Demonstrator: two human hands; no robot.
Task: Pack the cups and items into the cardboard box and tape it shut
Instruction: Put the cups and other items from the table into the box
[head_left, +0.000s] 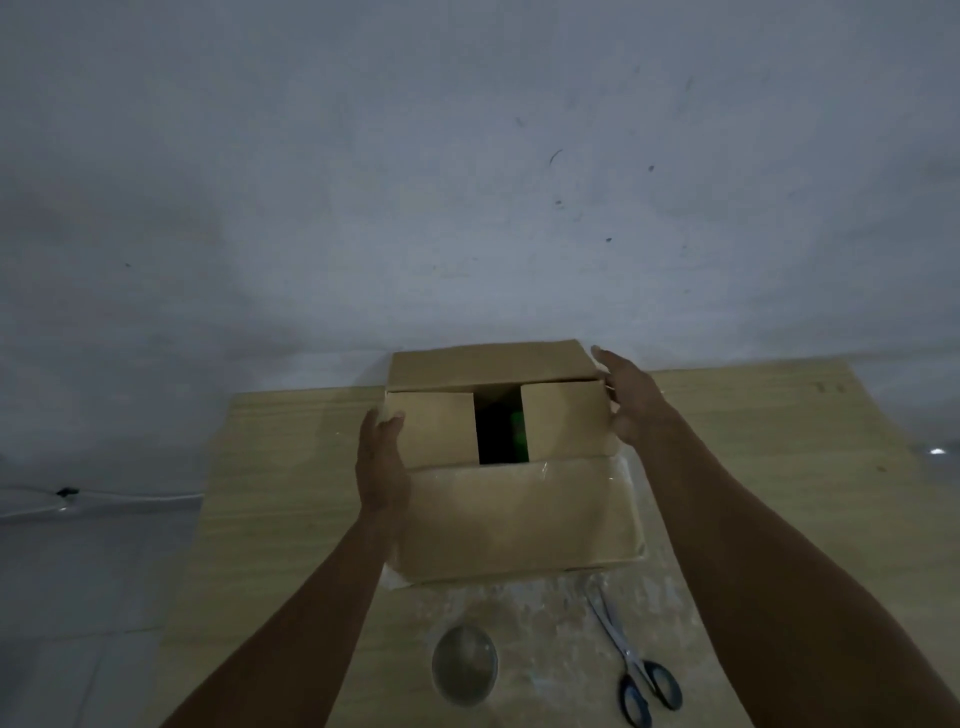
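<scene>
Box (519, 519) sits on table (753, 467), against the wall. Both side flaps are folded in, and the gap between them shows something green (518, 436) inside the box. Left hand (382, 467) lies flat on the box's left side, fingers straight, gripping nothing. Right hand (631, 400) is on the box's right edge, fingers extended. Scissors (631, 660) and a clear round item (464, 665) lie in front of the box.

- The camera is looking forward and down from the person's head; the wall (467, 156) is filling the upper half (wide-angle curving at edges)
- It is hanging near the cardboard box (514, 514), looking onto its top flaps
</scene>
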